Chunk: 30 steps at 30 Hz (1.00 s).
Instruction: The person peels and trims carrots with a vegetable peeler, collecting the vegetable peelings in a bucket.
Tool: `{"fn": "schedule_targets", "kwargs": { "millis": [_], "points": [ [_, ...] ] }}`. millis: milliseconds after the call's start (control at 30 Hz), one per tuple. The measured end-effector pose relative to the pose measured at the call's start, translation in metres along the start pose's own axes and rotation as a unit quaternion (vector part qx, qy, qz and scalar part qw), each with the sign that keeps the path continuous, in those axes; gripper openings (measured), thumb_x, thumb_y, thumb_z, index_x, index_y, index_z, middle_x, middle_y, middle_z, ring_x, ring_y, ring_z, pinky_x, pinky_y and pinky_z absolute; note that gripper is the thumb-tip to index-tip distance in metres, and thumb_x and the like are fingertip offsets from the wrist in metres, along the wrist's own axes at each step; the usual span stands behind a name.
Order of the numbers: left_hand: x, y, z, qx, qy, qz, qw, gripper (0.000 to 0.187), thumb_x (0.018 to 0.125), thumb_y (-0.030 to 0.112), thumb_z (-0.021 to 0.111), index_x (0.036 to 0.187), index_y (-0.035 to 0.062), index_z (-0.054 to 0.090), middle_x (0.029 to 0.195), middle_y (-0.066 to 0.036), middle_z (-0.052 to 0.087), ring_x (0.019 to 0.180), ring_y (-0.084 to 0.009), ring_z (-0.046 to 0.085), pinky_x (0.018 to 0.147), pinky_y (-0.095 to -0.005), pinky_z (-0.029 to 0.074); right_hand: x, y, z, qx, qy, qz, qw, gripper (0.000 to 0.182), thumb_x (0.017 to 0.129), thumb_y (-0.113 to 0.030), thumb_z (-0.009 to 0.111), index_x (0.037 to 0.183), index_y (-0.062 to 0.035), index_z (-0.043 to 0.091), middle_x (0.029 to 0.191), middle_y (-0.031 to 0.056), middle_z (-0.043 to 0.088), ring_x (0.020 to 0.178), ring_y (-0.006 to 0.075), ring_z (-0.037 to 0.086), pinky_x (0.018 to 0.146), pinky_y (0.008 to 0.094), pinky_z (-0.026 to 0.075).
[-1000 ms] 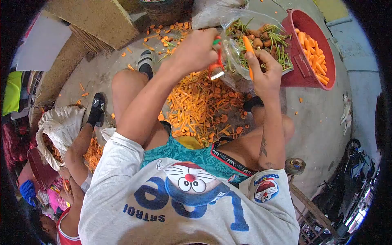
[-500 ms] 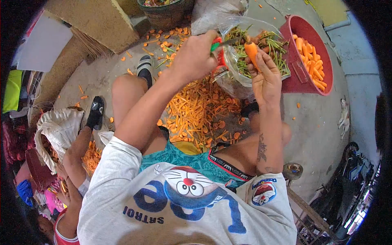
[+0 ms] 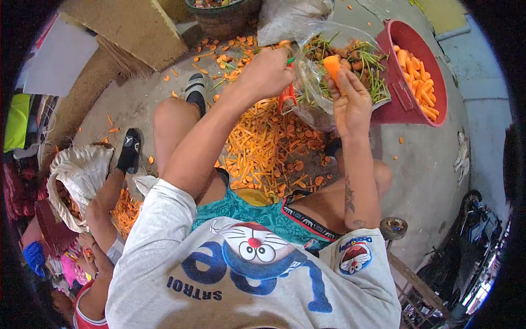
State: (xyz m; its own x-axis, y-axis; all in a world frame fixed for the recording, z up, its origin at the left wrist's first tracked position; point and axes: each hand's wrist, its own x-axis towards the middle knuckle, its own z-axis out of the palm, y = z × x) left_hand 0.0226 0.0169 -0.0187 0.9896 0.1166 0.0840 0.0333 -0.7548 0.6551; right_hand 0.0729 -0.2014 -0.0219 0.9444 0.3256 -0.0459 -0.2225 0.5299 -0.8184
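Observation:
My left hand (image 3: 268, 71) is closed around a cutting tool with red and green parts (image 3: 287, 97); its blade is not clearly visible. A small orange piece (image 3: 284, 44), probably carrot, shows at the far side of that hand. Between the fingers and thumb of my right hand (image 3: 352, 107) is a peeled carrot (image 3: 332, 67), its blunt end pointing up. Just beyond both hands, a clear plastic bag (image 3: 312, 82) holds unpeeled carrots (image 3: 341, 53) and green stems (image 3: 378, 82).
A red tub (image 3: 395, 98) of peeled carrots (image 3: 417, 82) leans at the right. Orange peelings (image 3: 257, 148) and cut ends cover the floor between my legs. At left, another person's hands (image 3: 87, 249) work beside a white sack (image 3: 79, 172). A dark bucket (image 3: 222, 19) stands at the back.
The carrot's stem end has come off, leaving a blunt top. My left hand has drawn left, away from the carrot, with the tool turned. My right hand has shifted slightly.

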Motion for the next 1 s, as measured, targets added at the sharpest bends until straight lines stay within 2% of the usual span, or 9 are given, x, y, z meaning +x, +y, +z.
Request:
{"fn": "schedule_targets", "kwargs": {
  "millis": [133, 200, 300, 433, 500, 567, 633, 700, 1000],
  "points": [
    [-0.003, -0.003, -0.005, 0.008, 0.011, 0.014, 1.0, 0.026, 0.086, 0.014, 0.062, 0.098, -0.0092, 0.062, 0.09, -0.035, 0.066, 0.091, -0.051, 0.065, 0.081, -0.0554, 0.051, 0.045, -0.057, -0.057, 0.101, 0.107, -0.065, 0.987, 0.034, 0.099, -0.009, 0.064, 0.129, 0.0045, 0.058, 0.124, 0.0151, 0.066, 0.113, 0.0265, 0.065, 0.094, 0.0352, 0.059],
    [-0.008, 0.003, -0.011, 0.02, -0.006, -0.012, 1.0, 0.026, 0.087, 0.015, 0.062, 0.097, -0.009, 0.061, 0.088, -0.035, 0.065, 0.089, -0.0514, 0.064, 0.079, -0.056, 0.05, 0.071, -0.107, -0.092, 0.217, 0.008, -0.184, 0.959, 0.043, 0.1, -0.015, 0.063, 0.133, 0.01, 0.052, 0.136, 0.021, 0.059, 0.126, 0.0322, 0.059, 0.102, 0.0392, 0.057],
    [-0.011, 0.012, -0.018, -0.004, 0.004, 0.014, 1.0, 0.027, 0.087, 0.016, 0.063, 0.097, -0.0087, 0.06, 0.087, -0.035, 0.065, 0.088, -0.0514, 0.064, 0.078, -0.0564, 0.05, 0.088, -0.141, -0.129, 0.289, 0.084, -0.122, 0.946, 0.045, 0.099, -0.018, 0.066, 0.13, 0.0123, 0.052, 0.135, 0.022, 0.059, 0.126, 0.0341, 0.059, 0.104, 0.0399, 0.056],
    [-0.012, 0.009, -0.013, 0.017, -0.002, 0.016, 1.0, 0.026, 0.087, 0.015, 0.063, 0.098, -0.0086, 0.06, 0.086, -0.035, 0.065, 0.087, -0.0513, 0.064, 0.077, -0.0563, 0.05, 0.106, -0.077, -0.151, -0.149, 0.045, 0.004, 0.988, 0.043, 0.101, -0.027, 0.063, 0.129, 0.0058, 0.06, 0.123, 0.0183, 0.067, 0.115, 0.0342, 0.065, 0.093, 0.0398, 0.058],
    [-0.01, 0.008, -0.012, 0.013, 0.007, 0.025, 1.0, 0.026, 0.087, 0.015, 0.063, 0.098, -0.008, 0.06, 0.086, -0.034, 0.065, 0.086, -0.0508, 0.065, 0.077, -0.0561, 0.05, 0.111, -0.05, -0.13, -0.447, 0.042, -0.006, 0.894, 0.038, 0.098, -0.027, 0.063, 0.123, 0.0017, 0.067, 0.112, 0.0179, 0.073, 0.1, 0.0314, 0.071, 0.086, 0.039, 0.058],
    [-0.01, 0.008, -0.014, 0.01, 0.004, 0.023, 1.0, 0.025, 0.087, 0.015, 0.063, 0.097, -0.0078, 0.06, 0.086, -0.034, 0.065, 0.086, -0.0505, 0.065, 0.076, -0.0558, 0.05, 0.104, -0.04, -0.114, -0.741, 0.051, -0.036, 0.668, 0.029, 0.092, -0.019, 0.063, 0.114, -0.0015, 0.073, 0.102, 0.023, 0.074, 0.097, 0.0353, 0.072, 0.09, 0.0426, 0.056],
    [-0.012, 0.005, -0.014, 0.007, -0.001, 0.023, 1.0, 0.025, 0.087, 0.015, 0.063, 0.096, -0.0076, 0.06, 0.085, -0.034, 0.065, 0.085, -0.0503, 0.065, 0.076, -0.0554, 0.05, 0.126, -0.004, -0.159, -0.747, 0.041, -0.042, 0.662, 0.03, 0.087, -0.019, 0.064, 0.111, -0.0047, 0.074, 0.105, 0.0278, 0.071, 0.104, 0.0375, 0.07, 0.093, 0.0437, 0.054],
    [-0.012, 0.001, -0.013, 0.008, 0.013, 0.032, 0.999, 0.023, 0.087, 0.014, 0.063, 0.095, -0.0072, 0.059, 0.085, -0.033, 0.065, 0.085, -0.05, 0.065, 0.075, -0.0551, 0.05, 0.129, 0.01, -0.167, -0.852, 0.012, 0.043, 0.522, 0.036, 0.085, -0.025, 0.066, 0.115, -0.0047, 0.073, 0.105, 0.0226, 0.074, 0.1, 0.0384, 0.071, 0.091, 0.0459, 0.054],
    [-0.015, -0.005, -0.022, 0.02, 0.036, 0.039, 0.998, 0.024, 0.086, 0.013, 0.063, 0.099, -0.0072, 0.061, 0.084, -0.033, 0.066, 0.083, -0.0495, 0.065, 0.076, -0.0539, 0.051, 0.119, 0.018, -0.123, -0.818, 0.028, 0.146, 0.556, 0.047, 0.088, -0.041, 0.063, 0.116, -0.0043, 0.071, 0.112, 0.0256, 0.071, 0.112, 0.0414, 0.066, 0.098, 0.0475, 0.051]
  ]
}}
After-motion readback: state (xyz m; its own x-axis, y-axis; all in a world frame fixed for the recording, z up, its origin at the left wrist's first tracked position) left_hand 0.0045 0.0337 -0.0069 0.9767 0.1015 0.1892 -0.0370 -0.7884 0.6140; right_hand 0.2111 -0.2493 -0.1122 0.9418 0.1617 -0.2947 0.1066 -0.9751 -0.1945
